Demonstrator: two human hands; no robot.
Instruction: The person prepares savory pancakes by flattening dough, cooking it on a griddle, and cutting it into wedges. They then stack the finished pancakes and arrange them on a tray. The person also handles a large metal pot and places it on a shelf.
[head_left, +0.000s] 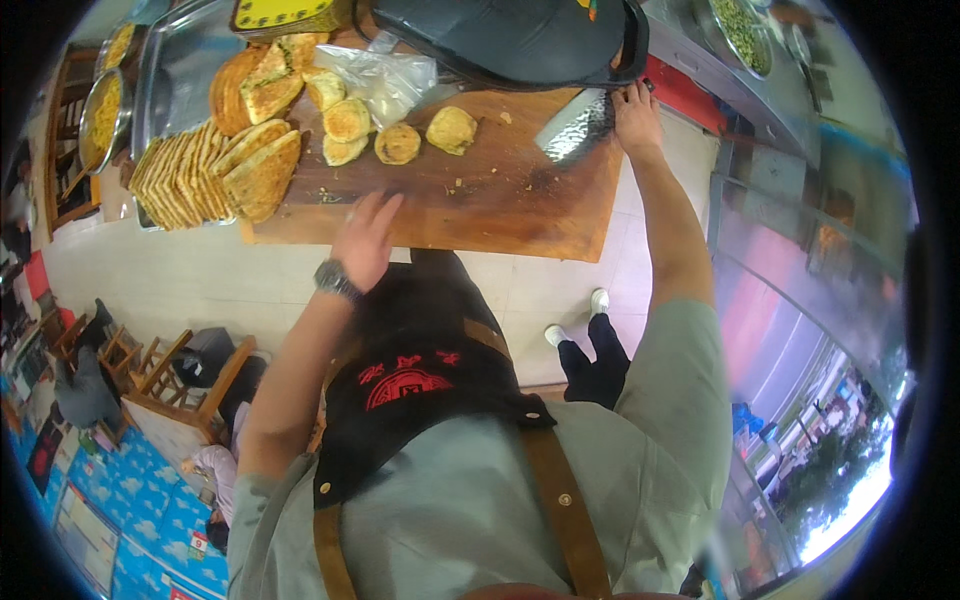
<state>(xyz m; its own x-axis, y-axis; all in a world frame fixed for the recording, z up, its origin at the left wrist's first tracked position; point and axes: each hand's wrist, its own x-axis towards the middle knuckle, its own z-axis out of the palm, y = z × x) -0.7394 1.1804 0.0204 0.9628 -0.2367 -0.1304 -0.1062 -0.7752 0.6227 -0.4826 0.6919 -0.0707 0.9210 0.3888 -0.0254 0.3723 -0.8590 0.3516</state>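
On the wooden cutting board (517, 176), a cleaver with a dimpled metal blade (574, 129) lies flat near the right edge. My right hand (637, 120) is closed over the cleaver's handle end, which it mostly hides. My left hand (369, 236), slightly blurred, hovers at the board's front edge with fingers apart and nothing in it. Beyond it sit several small round browned pastries (397, 143), next to a clear plastic bag (382, 79). To the left, a row of flatbread wedges (184, 176) leans together, partly on a metal tray (169, 82).
A large black lidded appliance (510, 37) stands at the board's back. Yellow packaging (285, 15) is beside it. Metal bowls hold yellow food (105, 116) at left and chopped greens (739, 34) at right. Another person's legs (596, 360) show beyond the board's front edge.
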